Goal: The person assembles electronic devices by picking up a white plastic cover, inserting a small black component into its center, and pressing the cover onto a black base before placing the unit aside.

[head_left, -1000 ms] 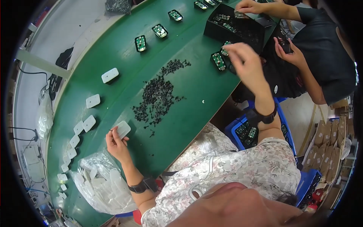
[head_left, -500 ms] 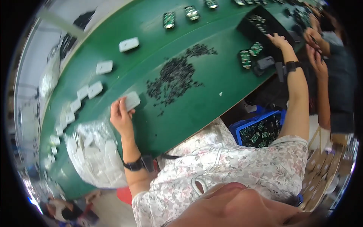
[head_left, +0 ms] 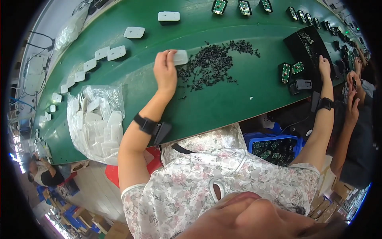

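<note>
My left hand (head_left: 165,71) pinches a whitish translucent plastic cover (head_left: 180,57) between thumb and fingers. The cover is at the left end of a heap of small black parts (head_left: 213,61) on the green table. Over at the right, my right hand (head_left: 324,67) is at the near right part of a black bin (head_left: 295,42), fingers drawn together. Whatever they hold is too small to make out. Small pieces (head_left: 307,39) lie inside the bin. Left of that hand lie a green circuit board in a black shell (head_left: 285,73), another circuit board (head_left: 297,67) and a dark housing (head_left: 303,84).
White covers (head_left: 116,53) form a curved row along the far left. A clear bag of white covers (head_left: 95,127) lies at the near left. Boards in black shells (head_left: 244,8) line the far side. A blue crate (head_left: 248,139) stands below the edge. Another person's hands (head_left: 352,85) are at right.
My left hand has carried the white cover right and farther out, up to the black heap. My right hand has drawn back slightly within the bin, its fingers closing. The view has shifted.
</note>
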Motion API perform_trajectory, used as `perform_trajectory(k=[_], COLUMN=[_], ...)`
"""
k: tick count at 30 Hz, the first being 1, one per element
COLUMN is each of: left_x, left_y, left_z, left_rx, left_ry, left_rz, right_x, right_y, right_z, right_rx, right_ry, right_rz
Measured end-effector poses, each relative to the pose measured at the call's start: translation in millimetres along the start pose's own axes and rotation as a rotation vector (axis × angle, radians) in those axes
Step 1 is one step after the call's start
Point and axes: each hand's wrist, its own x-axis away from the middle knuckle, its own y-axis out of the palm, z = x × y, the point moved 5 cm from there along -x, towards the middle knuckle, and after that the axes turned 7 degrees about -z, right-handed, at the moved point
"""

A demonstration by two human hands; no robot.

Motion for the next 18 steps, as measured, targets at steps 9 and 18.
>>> perform_trajectory(k=[9, 18], left_x=[-22, -20], left_y=[87, 8], left_z=[27, 41], left_rx=[0.03, 0.249], left_ry=[0.041, -0.054], left_rz=[0.011, -0.035], right_x=[8, 19], right_y=[-16, -25], right_z=[-13, -22], right_rx=[-0.257, -1.255], right_ry=[0.066, 0.131], right_rz=[0.001, -0.35])
